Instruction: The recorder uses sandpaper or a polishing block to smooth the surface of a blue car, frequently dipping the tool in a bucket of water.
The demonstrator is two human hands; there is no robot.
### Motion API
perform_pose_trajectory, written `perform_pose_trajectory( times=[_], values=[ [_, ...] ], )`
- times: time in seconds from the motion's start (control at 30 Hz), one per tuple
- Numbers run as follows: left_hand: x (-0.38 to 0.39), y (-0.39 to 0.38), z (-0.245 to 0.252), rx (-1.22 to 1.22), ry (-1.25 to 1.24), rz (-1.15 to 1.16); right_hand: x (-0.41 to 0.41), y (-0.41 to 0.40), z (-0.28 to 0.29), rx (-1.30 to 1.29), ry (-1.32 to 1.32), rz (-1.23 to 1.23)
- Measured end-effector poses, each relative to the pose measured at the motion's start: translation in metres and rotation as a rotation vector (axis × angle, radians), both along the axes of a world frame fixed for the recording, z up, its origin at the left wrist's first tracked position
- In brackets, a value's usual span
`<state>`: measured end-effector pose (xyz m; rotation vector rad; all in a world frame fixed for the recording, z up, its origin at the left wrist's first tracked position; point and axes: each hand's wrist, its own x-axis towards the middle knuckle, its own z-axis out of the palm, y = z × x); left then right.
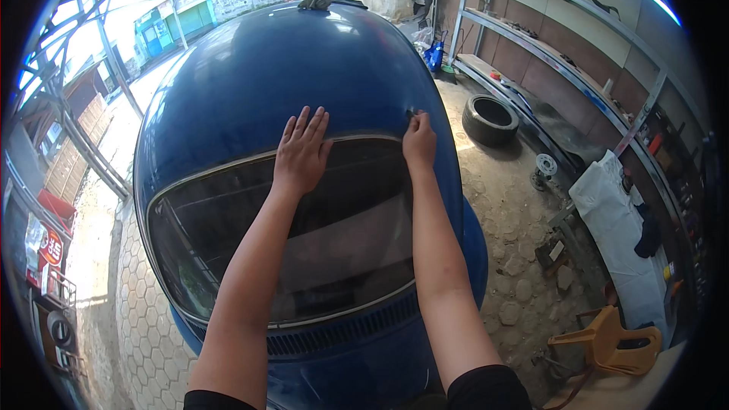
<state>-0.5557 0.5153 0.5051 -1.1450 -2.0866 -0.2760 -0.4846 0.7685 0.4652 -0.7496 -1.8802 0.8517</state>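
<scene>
A blue car with a rounded roof fills the middle of the view. Its rear window, framed by a pale metal trim strip, lies below the roof, with a vented blue panel under the glass. My left hand rests flat at the roof's edge above the window, fingers spread a little and nothing in it. By the window's upper right corner, my right hand pinches a small dark object against or close to the roof; what it is cannot be made out. A crumpled cloth lies at the roof's far end.
On the right stand a metal shelf rack, a loose tyre on the paved floor, a white sheet and a tipped orange plastic chair. Metal posts rise at the left.
</scene>
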Motion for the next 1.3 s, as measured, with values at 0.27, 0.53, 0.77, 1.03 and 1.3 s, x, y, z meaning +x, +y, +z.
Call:
perform_pose_trajectory(
  times=[0.27,0.53,0.77,1.03,1.3],
  values=[
    [-0.015,-0.003,-0.013,0.304,-0.121,-0.093,-0.083,-0.104,0.027,0.658,0.186,0.408],
    [-0.085,-0.152,0.008,0.389,-0.23,0.461,-0.058,-0.032,0.048,0.153,-0.088,0.032],
    [-0.102,-0.174,-0.005,0.35,-0.305,0.635,-0.133,-0.248,0.036,0.734,0.102,0.491],
    [-0.095,-0.159,-0.003,0.393,-0.261,0.595,-0.087,-0.082,0.085,0.184,-0.29,0.067],
    [-0.115,-0.183,-0.017,0.404,-0.278,0.525,-0.162,-0.26,0.073,0.681,-0.193,0.456]
  ],
)
